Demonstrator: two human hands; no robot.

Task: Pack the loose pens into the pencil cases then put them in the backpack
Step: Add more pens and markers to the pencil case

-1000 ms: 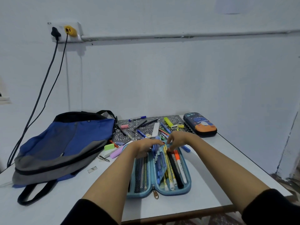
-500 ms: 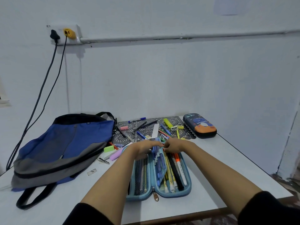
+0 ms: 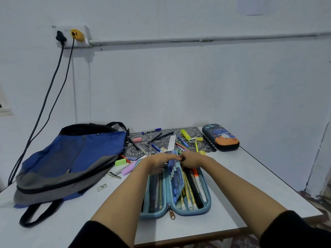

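The left hand (image 3: 158, 162) and right hand (image 3: 193, 159) are gripping, fingers curled, the pen flap (image 3: 176, 178) of the open blue pencil case (image 3: 206, 207).

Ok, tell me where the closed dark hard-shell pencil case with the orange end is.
In the head view, the dark hard-shell pencil case lies at the far right corner of the white table, just right of the patterned grey mat.

Both forearms stretched forward, left hand (image 3: 158, 162) and right hand (image 3: 191, 159) knuckles up, curled fingers almost meeting (grip unclear)
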